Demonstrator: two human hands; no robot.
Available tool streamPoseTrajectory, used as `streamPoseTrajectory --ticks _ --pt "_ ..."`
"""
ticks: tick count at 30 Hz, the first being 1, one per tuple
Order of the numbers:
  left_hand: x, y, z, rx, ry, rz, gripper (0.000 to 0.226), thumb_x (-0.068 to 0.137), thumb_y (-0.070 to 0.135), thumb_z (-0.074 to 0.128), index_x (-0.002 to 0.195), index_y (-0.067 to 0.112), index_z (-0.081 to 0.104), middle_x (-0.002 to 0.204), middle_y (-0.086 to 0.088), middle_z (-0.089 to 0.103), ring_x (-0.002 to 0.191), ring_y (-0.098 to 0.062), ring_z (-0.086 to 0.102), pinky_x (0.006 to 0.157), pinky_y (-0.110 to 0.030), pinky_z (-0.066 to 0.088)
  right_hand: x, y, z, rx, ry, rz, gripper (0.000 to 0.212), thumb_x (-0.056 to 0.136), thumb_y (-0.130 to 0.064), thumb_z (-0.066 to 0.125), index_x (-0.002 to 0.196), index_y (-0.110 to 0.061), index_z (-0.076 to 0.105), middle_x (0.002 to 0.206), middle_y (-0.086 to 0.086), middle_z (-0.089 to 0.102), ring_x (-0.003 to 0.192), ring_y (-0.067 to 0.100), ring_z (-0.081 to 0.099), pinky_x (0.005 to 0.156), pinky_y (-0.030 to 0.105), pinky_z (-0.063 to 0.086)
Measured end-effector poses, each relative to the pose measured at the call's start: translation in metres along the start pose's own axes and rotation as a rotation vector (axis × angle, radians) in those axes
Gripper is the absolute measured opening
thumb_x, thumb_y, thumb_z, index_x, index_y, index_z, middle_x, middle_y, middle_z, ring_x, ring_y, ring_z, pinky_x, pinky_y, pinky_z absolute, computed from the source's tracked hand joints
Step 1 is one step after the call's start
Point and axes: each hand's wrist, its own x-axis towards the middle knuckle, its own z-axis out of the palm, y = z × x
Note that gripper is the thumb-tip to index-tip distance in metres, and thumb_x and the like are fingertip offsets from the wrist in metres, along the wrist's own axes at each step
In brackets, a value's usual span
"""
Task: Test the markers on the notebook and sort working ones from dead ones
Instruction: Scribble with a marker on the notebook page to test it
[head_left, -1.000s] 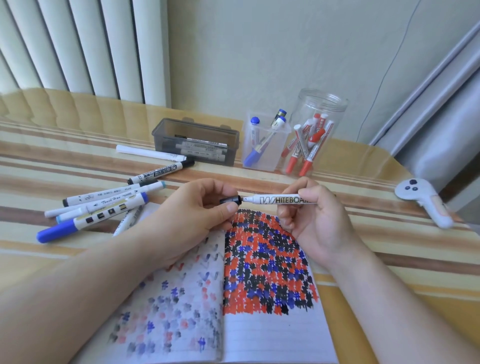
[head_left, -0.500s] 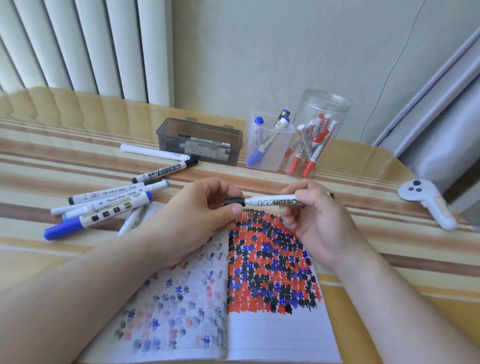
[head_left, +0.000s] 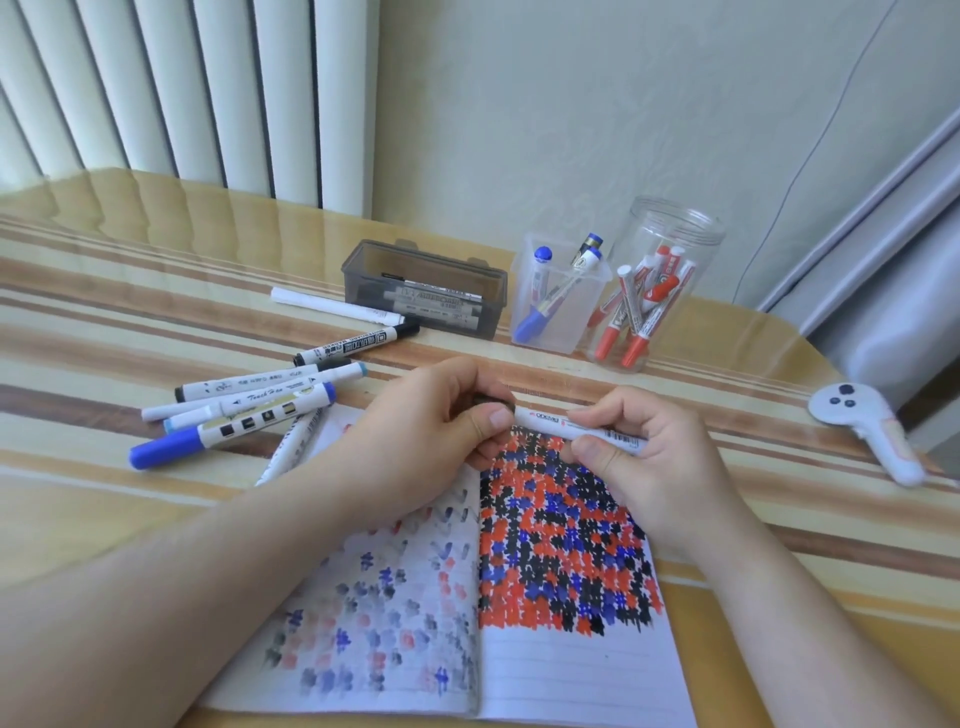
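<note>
While the white marker (head_left: 576, 427) lies level in the air just above the top edge of the open notebook (head_left: 545, 670), both hands hold it from opposite ends. The left hand (head_left: 431, 426) curls round the dark cap end, thumb pressed against it and fingers folded over the top, so the cap itself is mostly hidden. The right hand (head_left: 644, 457) pinches the barrel between thumb and bent fingers, palm turned inward, wrist angled back toward the body. Both forearms reach in from the lower corners and cross over the notebook pages.

The right page is thick with red, blue and black marks; the left page carries fainter smudged ones. To the left of the notebook, a loose pile of markers (head_left: 244, 410) lies on the table (head_left: 104, 312), one of them with a blue cap; one marker is partly tucked under the notebook's edge.

Farther back stand a grey box (head_left: 423, 288) with markers lying inside, a square clear cup (head_left: 558, 296) holding blue-capped markers, and just beside it a round clear jar (head_left: 660, 280) holding red-capped ones. A white controller (head_left: 862, 426) rests near the table's right edge. The tabletop is glossy with tan and brown stripes. Behind it are vertical blinds (head_left: 182, 88) and a pale wall (head_left: 597, 104).
</note>
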Motion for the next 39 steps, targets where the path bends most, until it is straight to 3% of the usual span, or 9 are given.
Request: streamPoseTrajectory --ticks 3,6,11,15,20,25,31,36,39 --pt "0.0 0.004 -0.006 0.197 -0.015 0.044 0.006 0.102 0.031 0.059 0.099 0.029 0.063 0.08 0.007 0.075 0.07 -0.007 0.07 0.068 -0.023 0.055 -0.003 0.0 0.002 0.183 -0.085 0.102 0.029 0.096 -0.001 0.065 0.088 -0.029 0.071 0.073 0.014 0.072 0.042 0.014 0.042 0.047 0.027 0.035" --pt "0.0 0.004 -0.002 0.185 0.052 -0.015 0.018 0.101 0.051 0.053 0.105 0.034 0.049 0.08 0.005 0.075 0.073 -0.01 0.07 0.074 -0.037 0.058 -0.005 -0.004 -0.004 0.031 -0.031 0.103 0.029 0.094 -0.007 0.069 0.086 -0.034 0.072 0.076 0.009 0.073 0.052 0.012 0.054 0.06 0.033 0.042" --pt "-0.001 0.002 0.003 0.409 -0.006 0.088 0.017 0.097 0.042 0.043 0.09 0.028 0.05 0.079 0.003 0.062 0.077 -0.02 0.058 0.074 -0.044 0.054 0.028 -0.024 0.009 -0.261 0.133 0.017 0.029 0.096 -0.017 0.066 0.098 -0.045 0.069 0.092 -0.012 0.075 0.078 0.016 0.068 0.075 0.049 0.058" --pt "-0.003 -0.002 0.008 0.678 -0.126 0.219 0.034 0.096 0.059 0.042 0.098 0.03 0.059 0.073 0.001 0.064 0.072 -0.021 0.059 0.072 -0.039 0.055 0.1 -0.066 0.035 -0.551 0.066 -0.229 0.021 0.096 -0.022 0.064 0.099 -0.042 0.065 0.085 -0.009 0.073 0.07 0.008 0.064 0.066 0.025 0.05" --pt "-0.001 -0.005 0.006 0.696 -0.131 0.259 0.043 0.094 0.068 0.039 0.099 0.031 0.062 0.072 0.002 0.063 0.072 -0.021 0.06 0.071 -0.038 0.054 0.182 -0.088 0.041 -0.994 0.088 -0.366 0.042 0.092 -0.023 0.069 0.132 -0.03 0.061 0.128 0.004 0.059 0.117 0.035 0.051 0.099 0.046 0.048" --pt "-0.001 -0.005 0.008 0.714 -0.143 0.294 0.042 0.096 0.064 0.043 0.09 0.028 0.063 0.067 0.002 0.06 0.069 -0.022 0.056 0.065 -0.035 0.05 0.164 -0.073 0.085 -0.963 0.056 -0.495 0.029 0.089 -0.009 0.06 0.107 -0.028 0.074 0.101 -0.001 0.06 0.102 0.032 0.053 0.085 0.043 0.051" --pt "-0.002 -0.01 0.01 0.657 -0.075 0.348 0.042 0.091 0.057 0.05 0.07 0.021 0.049 0.066 0.001 0.059 0.064 -0.024 0.055 0.058 -0.033 0.044 0.16 -0.068 0.143 -0.891 -0.555 -0.255 0.026 0.102 -0.034 0.055 0.123 -0.045 0.064 0.086 -0.013 0.048 0.09 0.015 0.054 0.08 0.035 0.047" --pt "-0.001 -0.009 0.011 0.691 -0.101 0.296 0.044 0.089 0.064 0.043 0.082 0.026 0.063 0.075 0.002 0.066 0.074 -0.024 0.061 0.067 -0.037 0.052 0.156 -0.07 0.123 -1.077 -0.389 -0.245 0.022 0.099 -0.05 0.058 0.099 -0.028 0.06 0.096 -0.008 0.055 0.096 0.022 0.057 0.08 0.04 0.05" --pt "0.001 -0.008 0.008 0.668 -0.119 0.226 0.034 0.095 0.058 0.051 0.093 0.028 0.067 0.08 0.004 0.068 0.079 -0.021 0.061 0.073 -0.038 0.054 0.133 -0.07 0.078 -0.791 -0.238 -0.224 0.023 0.103 -0.045 0.053 0.093 -0.025 0.058 0.074 -0.008 0.063 0.073 0.016 0.061 0.065 0.036 0.049"
